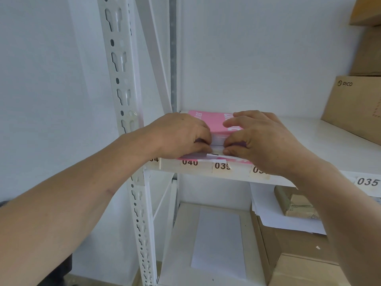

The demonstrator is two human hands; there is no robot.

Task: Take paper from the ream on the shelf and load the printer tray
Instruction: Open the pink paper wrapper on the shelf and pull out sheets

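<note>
Pink wrapper covers the ream [208, 120], which lies flat on the white shelf [309, 141] at its front edge, near the left corner beside the post [123, 83]. The wrapper is open at the end facing the camera, and inside it the white edges of the sheets show as a thick, smooth block. A torn flap of the wrapper hangs a little over the shelf edge, above the paper labels [221, 166] with dark numbers that are stuck along the front.

Both hands are at this open end. The left hand [181, 135] curls its fingers onto the left part of the stack, and the right hand [261, 137] does the same on the right part, its thumb under a bundle of sheets and its fingers on top. Both pinch the paper, with the fingertips nearly meeting at the middle.

At the right end of the shelf stands a brown cardboard box [356, 106] with matte sides. The post is white metal with keyhole slots. On the lower shelf [177, 254] one white sheet [218, 242] lies flat, and to its right loose sheets rest on more cardboard boxes [299, 254].
</note>
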